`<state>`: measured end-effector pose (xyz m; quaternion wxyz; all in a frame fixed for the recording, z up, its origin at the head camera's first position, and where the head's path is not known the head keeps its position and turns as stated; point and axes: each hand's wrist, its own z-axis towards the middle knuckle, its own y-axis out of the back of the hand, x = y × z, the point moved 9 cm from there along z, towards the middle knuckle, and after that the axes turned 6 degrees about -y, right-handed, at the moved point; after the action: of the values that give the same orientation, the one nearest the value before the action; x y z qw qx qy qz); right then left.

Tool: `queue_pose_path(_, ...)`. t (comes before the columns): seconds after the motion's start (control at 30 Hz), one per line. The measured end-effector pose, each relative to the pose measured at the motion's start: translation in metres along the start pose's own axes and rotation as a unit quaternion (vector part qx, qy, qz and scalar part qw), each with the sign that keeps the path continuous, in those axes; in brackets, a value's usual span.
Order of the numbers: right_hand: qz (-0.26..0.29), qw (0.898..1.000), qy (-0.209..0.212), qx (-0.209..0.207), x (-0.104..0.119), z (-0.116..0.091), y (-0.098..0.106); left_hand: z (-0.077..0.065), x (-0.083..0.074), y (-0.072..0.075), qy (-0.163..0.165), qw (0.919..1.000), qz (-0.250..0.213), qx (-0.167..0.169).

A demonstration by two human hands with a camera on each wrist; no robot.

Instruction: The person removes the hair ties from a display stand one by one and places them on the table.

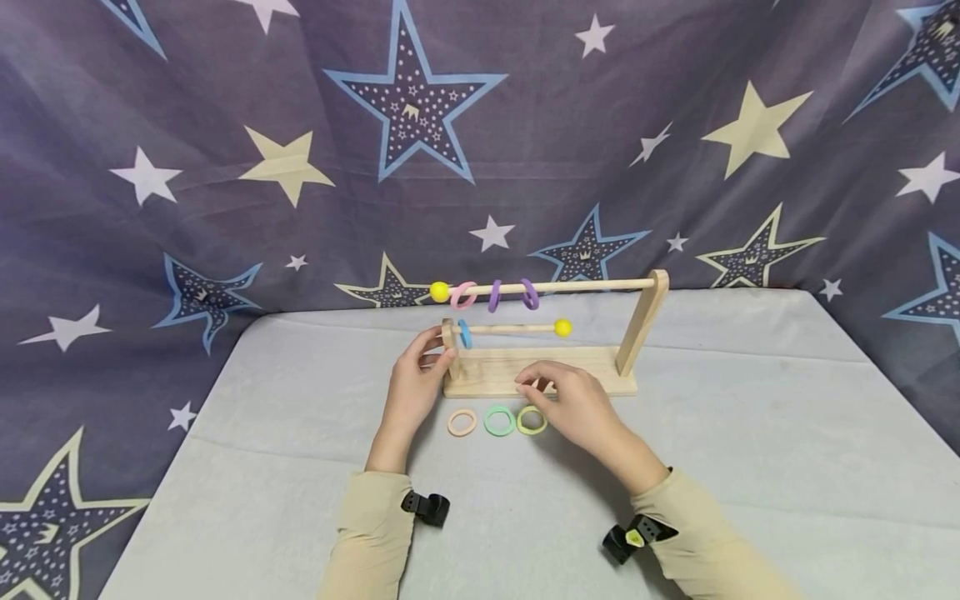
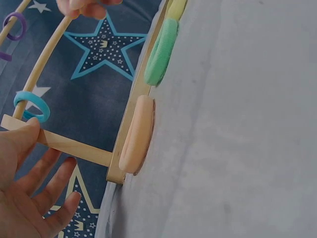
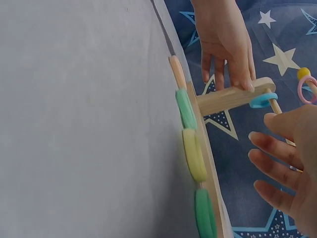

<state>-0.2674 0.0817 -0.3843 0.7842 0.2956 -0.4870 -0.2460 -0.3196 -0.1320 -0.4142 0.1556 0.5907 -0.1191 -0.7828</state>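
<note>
A wooden ring stand [image 1: 540, 367] has a long upper rod [image 1: 585, 286] and a short lower rod [image 1: 513, 328], each ending in a yellow ball. My left hand [image 1: 415, 375] pinches the short post [image 2: 74, 147] at the stand's left, thumb on the near side. A blue ring [image 2: 34, 105] hangs on the lower rod close to that post. My right hand [image 1: 573, 400] hovers in front of the base, fingers loosely bent with nothing between them. Below it, a yellow ring [image 1: 532, 421], a green ring [image 1: 499, 421] and a peach ring [image 1: 462, 422] lie on the table.
On the upper rod hang a pink ring [image 1: 463, 295] and two purple rings [image 1: 530, 294]. Another green ring [image 3: 205, 213] lies past the yellow one, hidden from the head view by my right hand. A star-patterned cloth [image 1: 487, 125] hangs behind the grey-covered table [image 1: 750, 433].
</note>
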Motion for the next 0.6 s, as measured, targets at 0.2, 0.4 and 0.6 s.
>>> queue_pose_path(0.2,0.011,0.999,-0.031,-0.01,0.004,0.007,-0.005,0.0,0.0,-0.001,0.003,1.0,-0.002,0.0)
queue_pose_path(0.4,0.018,0.998,-0.059,-0.032,0.008,0.015,-0.009,0.0,0.0,-0.001,0.004,1.0,0.0,0.001)
queue_pose_path(0.6,0.038,0.995,-0.071,-0.053,0.015,0.025,-0.01,0.0,-0.001,0.0,0.003,1.0,0.001,0.002)
